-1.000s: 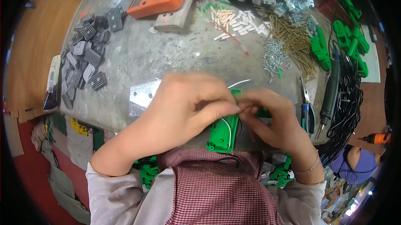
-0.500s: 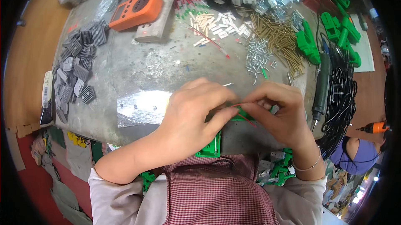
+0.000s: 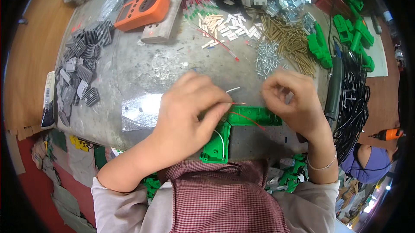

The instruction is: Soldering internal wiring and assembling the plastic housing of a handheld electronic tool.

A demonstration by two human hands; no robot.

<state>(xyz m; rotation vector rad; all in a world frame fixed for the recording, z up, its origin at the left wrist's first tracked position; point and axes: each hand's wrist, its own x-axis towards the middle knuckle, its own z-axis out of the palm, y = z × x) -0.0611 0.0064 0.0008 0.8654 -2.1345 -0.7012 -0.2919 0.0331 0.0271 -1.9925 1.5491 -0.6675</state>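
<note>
My left hand [image 3: 188,107] pinches a thin red wire [image 3: 248,119] between thumb and forefinger. One short end of the wire, pale at its tip, sticks out to the right of the fingertips, and a longer length slants down over the green plastic shell [image 3: 271,116]. This open, angular half-shell lies at the near table edge, partly covered by my left hand. A white wire [image 3: 223,144] curves inside its lower arm. Above the shell's right end, apart from the wire, hovers my right hand [image 3: 294,101]. Its fingers are curled together; whatever they hold, if anything, is hidden.
Grey finned metal pieces [image 3: 84,75] are heaped at left, beside a clear plastic sheet [image 3: 142,112]. An orange meter [image 3: 142,11] stands at the back. Silver screws [image 3: 268,58], brass-coloured screws [image 3: 287,38] and white sleeves [image 3: 233,25] lie far right of centre. A soldering iron [image 3: 333,90] is at right.
My right hand has let go of the red wire and moved up and right. My left hand has shifted slightly left, still pinching the wire, and more of the green shell shows.
</note>
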